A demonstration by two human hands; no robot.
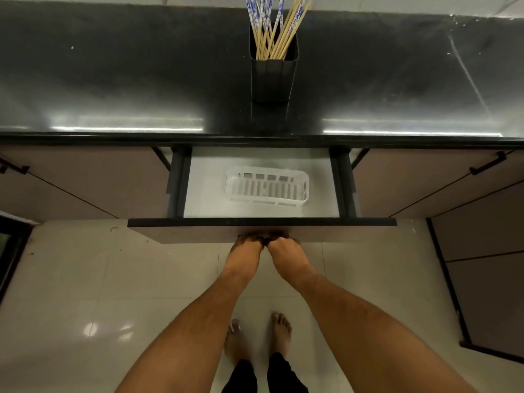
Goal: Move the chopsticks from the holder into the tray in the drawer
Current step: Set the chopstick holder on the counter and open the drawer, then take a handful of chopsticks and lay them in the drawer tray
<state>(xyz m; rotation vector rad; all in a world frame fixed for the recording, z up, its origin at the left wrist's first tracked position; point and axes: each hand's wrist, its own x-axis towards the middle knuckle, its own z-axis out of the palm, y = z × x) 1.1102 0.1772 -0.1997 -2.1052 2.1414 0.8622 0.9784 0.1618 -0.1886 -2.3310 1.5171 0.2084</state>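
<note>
Several chopsticks, some plain wood and some with blue-and-white tops, stand in a dark square holder on the black countertop. Below it the drawer is pulled out. A white slotted plastic tray lies inside it with nothing in it. My left hand and my right hand sit side by side under the drawer's front panel, fingers curled round its lower edge or handle, which is hidden from view.
The glossy black countertop runs across the view. Brown cabinet doors flank the drawer, and another cabinet door stands open at the right. My bare feet stand on the pale tiled floor.
</note>
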